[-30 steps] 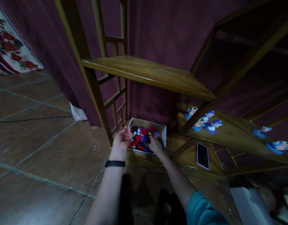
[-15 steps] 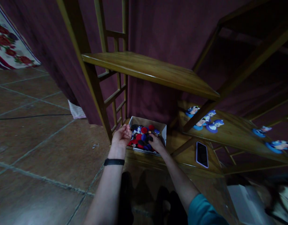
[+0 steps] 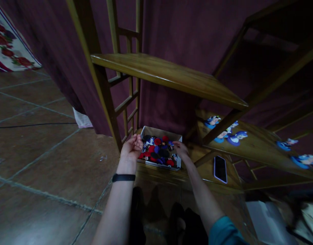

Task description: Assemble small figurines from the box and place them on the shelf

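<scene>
A shallow white cardboard box [image 3: 161, 130] stands on the low wooden shelf, filled with small figurines [image 3: 156, 149] on red, blue and black round bases. At its left end, my left hand [image 3: 132, 147] is palm up with fingers loosely curled and apart, holding nothing; a black band is on that wrist. My right hand [image 3: 181, 149] is over the box's right end, fingers stretched left beside a blue-and-white figurine. I see nothing clearly held in it, though its fingertips are small and dim.
A wooden shelf board [image 3: 166, 75] juts out above the box. To the right lie a phone [image 3: 220, 169] and, on a raised shelf, several blue and purple figurines [image 3: 236, 137]. A wooden upright [image 3: 102, 92] rises on the left. A white box [image 3: 268, 221] is at lower right.
My right hand has moved right and slightly up, from the figurines near the box's middle to its right end. My left hand has stayed nearly still.
</scene>
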`<state>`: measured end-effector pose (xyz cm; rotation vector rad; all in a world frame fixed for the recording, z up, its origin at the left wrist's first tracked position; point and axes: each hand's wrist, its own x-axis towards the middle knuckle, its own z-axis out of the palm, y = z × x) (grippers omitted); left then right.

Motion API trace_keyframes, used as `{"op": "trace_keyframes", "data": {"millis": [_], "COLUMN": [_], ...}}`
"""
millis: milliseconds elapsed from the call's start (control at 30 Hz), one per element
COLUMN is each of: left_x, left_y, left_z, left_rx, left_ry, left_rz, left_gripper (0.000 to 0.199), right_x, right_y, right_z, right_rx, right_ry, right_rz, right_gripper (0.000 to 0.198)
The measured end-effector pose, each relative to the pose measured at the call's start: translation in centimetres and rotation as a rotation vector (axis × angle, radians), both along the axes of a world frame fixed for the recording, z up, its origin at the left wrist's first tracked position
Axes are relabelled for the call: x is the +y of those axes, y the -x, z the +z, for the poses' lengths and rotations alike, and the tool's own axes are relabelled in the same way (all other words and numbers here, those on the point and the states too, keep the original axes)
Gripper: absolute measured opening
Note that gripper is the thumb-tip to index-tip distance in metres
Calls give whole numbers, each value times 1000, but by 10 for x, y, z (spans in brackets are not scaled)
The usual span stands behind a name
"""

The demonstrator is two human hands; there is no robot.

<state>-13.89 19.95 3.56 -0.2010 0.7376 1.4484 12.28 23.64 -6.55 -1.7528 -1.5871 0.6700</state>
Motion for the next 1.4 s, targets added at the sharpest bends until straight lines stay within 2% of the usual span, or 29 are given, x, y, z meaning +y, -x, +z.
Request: {"op": "trace_keyframes", "data": {"millis": [167,400,500,667,767,900,1033,1100,1233,1400], "left_x": [1,2,1,0,-1,-1,0,1,1,0], "left_y": [-1,0,0,1,2,5,7,8,8,8], "left_z": [1,0,2,4,4,3,2,2,3,5], "left_rx": [-3,-9,-13,-29,-48,-67,-74,-67,-47,-45], "left_ry": [5,-18,-12,-16,-27,-43,-36,-29,-16,-10], "left_rz": [-1,12,15,17,13,12,21,26,27,32], "left_gripper": [17,18,18,17,18,18,18,19,19,21], "right_x": [9,20,28,40,36,24,10,5,3,17], "right_y": [9,42,44,27,14,4,10,22,57,96], "right_z": [-1,-6,-9,-9,-7,-8,-4,1,15,22], "right_rx": [-99,-334,-220,237,282,187,84,13,-128,-255], "right_ry": [8,36,70,81,62,34,35,3,-86,-75], "right_rz": [25,173,173,9,-13,25,79,120,322,366], "right_gripper": [27,37,27,27,23,19,22,26,32,39]}}
